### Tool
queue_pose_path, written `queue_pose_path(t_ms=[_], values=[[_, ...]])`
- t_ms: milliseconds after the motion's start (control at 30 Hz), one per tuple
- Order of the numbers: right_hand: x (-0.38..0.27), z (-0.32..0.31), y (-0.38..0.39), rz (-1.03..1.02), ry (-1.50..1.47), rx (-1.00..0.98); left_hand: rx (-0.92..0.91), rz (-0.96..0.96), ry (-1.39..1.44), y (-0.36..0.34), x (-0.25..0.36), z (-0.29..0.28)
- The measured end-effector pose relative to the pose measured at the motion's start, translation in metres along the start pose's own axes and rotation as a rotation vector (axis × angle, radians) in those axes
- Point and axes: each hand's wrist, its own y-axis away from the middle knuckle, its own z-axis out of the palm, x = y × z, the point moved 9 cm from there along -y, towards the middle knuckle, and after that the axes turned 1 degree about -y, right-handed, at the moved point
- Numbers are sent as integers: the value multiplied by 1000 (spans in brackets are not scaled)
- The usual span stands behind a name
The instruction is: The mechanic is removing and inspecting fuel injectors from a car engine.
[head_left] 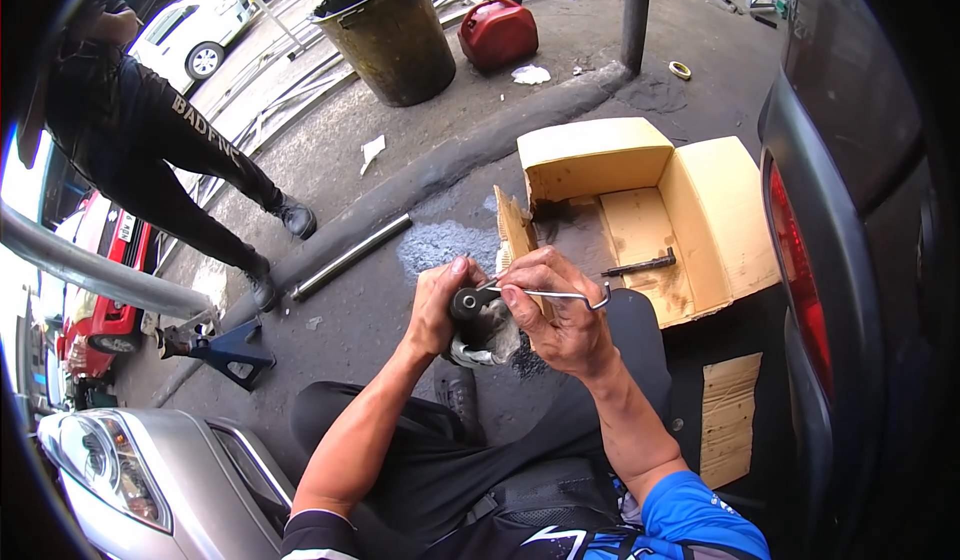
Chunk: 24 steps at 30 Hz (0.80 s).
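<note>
My left hand (438, 305) is closed around a black round part (468, 303) with a pale metal centre, perhaps a rubber bushing. A crumpled, dirty whitish rag (492, 344) sits just below that part, between my hands. The fingers of my right hand (562, 322) pinch a thin metal rod (565, 295) whose outer end is bent into a hook. Its inner end reaches to the black part, near my left fingertips; the exact contact there is too small to tell. Both hands are held together above my lap.
An opened cardboard box (690, 210) lies beyond my right hand, a dark rod-like part (640, 263) inside. A flat cardboard piece (730, 415) and dark vehicle (835, 210) are right. Left are a metal pipe (350, 257), blue jack stand (235, 353), silver bumper (195, 460) and standing person (165, 140).
</note>
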Motion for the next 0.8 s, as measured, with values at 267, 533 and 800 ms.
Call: queue_pose_path(t_ms=[267,533,800], values=[[3,-1,0,55,-47,13,-48,-45,78,-2,-5,3],[3,0,1,70,-91,16,-129,-197,270,-2,-23,13],[1,2,1,66,-61,7,-99,-279,373,0,-33,14]])
